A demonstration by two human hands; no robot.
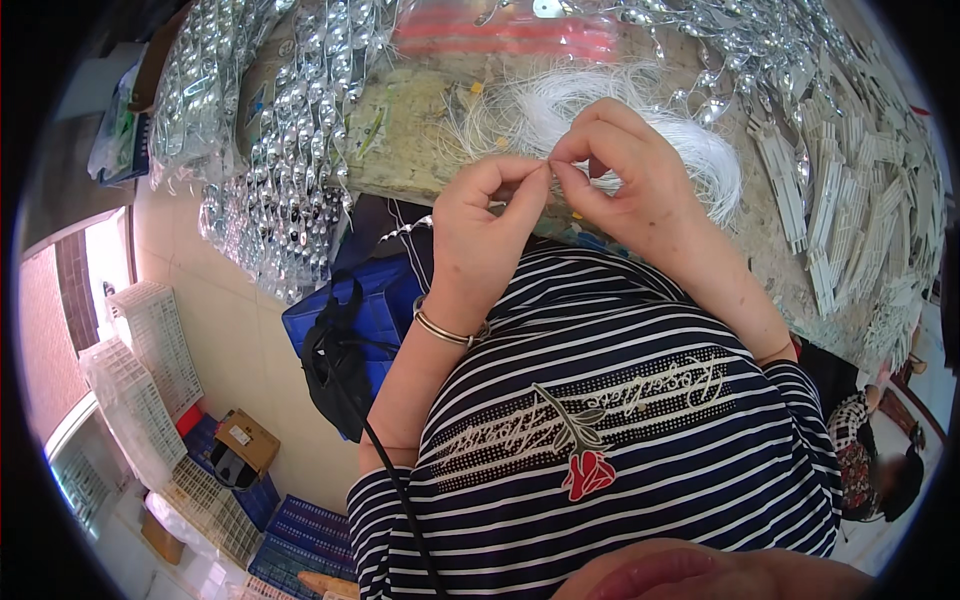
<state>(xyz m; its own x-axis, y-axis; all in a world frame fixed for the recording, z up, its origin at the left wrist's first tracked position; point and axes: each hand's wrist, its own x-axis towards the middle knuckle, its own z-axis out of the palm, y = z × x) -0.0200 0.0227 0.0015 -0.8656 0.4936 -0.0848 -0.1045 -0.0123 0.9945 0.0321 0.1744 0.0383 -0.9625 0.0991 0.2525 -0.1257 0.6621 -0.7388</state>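
My left hand and my right hand meet fingertip to fingertip above the table's near edge. Thumb and forefinger of each are pinched together. Whatever lies between them is too small to make out. Just beyond and beside my right hand lies a loose bundle of white thread, partly covered by that hand. A thin pale strand and a short twisted silver strip hang beside my left wrist, which wears a metal bangle.
Shiny silver twisted strips hang over the table's left edge. A pile of whitish flat strips covers the right side. A red-striped clear bag lies at the back. A blue bag, white crates and a person are around the table.
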